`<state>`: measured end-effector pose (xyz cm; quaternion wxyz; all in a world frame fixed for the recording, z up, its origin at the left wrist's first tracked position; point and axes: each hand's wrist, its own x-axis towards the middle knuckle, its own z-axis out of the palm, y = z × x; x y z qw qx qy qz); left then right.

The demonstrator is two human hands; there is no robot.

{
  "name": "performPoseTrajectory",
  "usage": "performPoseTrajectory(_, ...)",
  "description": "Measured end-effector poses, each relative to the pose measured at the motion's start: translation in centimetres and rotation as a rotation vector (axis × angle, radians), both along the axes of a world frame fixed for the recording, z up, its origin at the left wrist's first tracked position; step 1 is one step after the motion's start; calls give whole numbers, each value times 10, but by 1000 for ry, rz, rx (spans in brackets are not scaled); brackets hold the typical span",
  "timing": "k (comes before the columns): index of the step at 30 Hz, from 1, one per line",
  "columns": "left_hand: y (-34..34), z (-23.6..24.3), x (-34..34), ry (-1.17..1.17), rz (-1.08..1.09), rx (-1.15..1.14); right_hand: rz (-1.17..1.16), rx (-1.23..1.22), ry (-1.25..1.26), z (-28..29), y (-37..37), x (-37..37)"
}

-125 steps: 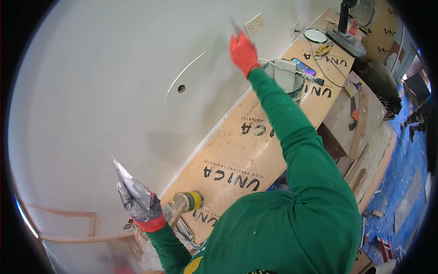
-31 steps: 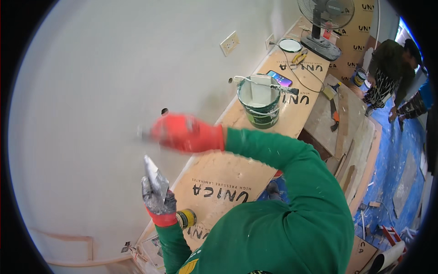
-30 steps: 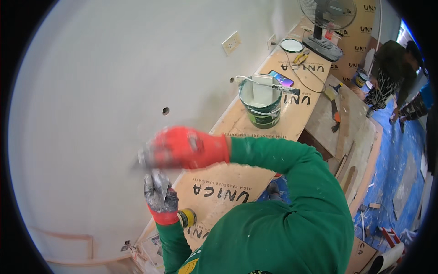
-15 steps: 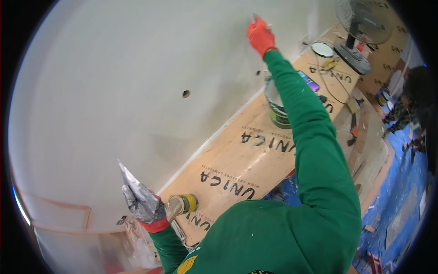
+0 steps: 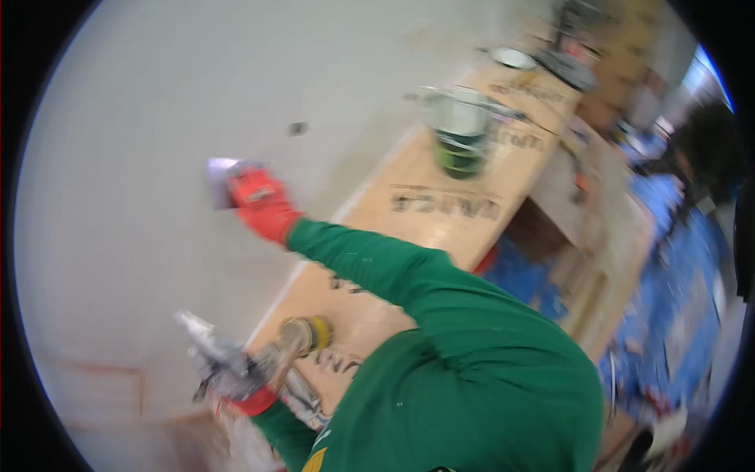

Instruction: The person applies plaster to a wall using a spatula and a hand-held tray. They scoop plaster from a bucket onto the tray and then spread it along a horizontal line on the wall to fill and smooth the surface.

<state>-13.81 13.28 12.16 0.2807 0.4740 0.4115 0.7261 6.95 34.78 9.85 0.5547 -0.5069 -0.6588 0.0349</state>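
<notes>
My right hand (image 5: 266,206), in a red glove, is closed round a broad flat scraper (image 5: 221,182) whose pale blade lies at the pale wall (image 5: 141,102). Motion smears this area, so whether the whole edge touches cannot be told. Lower left, my left hand (image 5: 236,379) wears a red glove caked with grey. It grips a silvery flat blade (image 5: 197,329) that points up and away toward the wall. Beside the left hand, a small tin with a yellow band (image 5: 318,332) rests on the board-covered bench (image 5: 409,248), a wooden stick or handle (image 5: 285,368) leaning by it.
Farther along the bench stands a green bucket (image 5: 460,149) with a pale inside. Beyond it are a round white lid (image 5: 514,57) and a fan base (image 5: 565,69). A dark hole (image 5: 297,128) marks the wall. Blue sheeting (image 5: 676,283) covers the floor at right.
My right hand has swept from the far upper wall down and left, nearer to my left hand. The left hand has dropped slightly. The view has shifted, uncovering the bucket.
</notes>
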Motion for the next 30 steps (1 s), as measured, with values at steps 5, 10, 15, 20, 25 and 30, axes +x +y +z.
performPoseTrajectory(5, -9, -46, -32, 869, 111, 229, 388, -358, 613, -9, -107, 18)
performPoseTrajectory(10, 0, -60, -46, 905, -89, 329, 404, 101, 734, -57, -245, -3)
performPoseTrajectory(15, 21, -69, -32, 920, -399, 422, 169, 246, 499, -44, -322, -7)
performPoseTrajectory(20, -18, -20, 11, 973, -668, 593, 106, 249, 417, -34, -345, 9)
performPoseTrajectory(25, -21, -11, 21, 1105, -733, 585, 141, 151, 529, -40, -353, 15)
performPoseTrajectory(30, -38, -1, 44, 668, -944, -157, 98, 204, 596, -43, -345, 36)
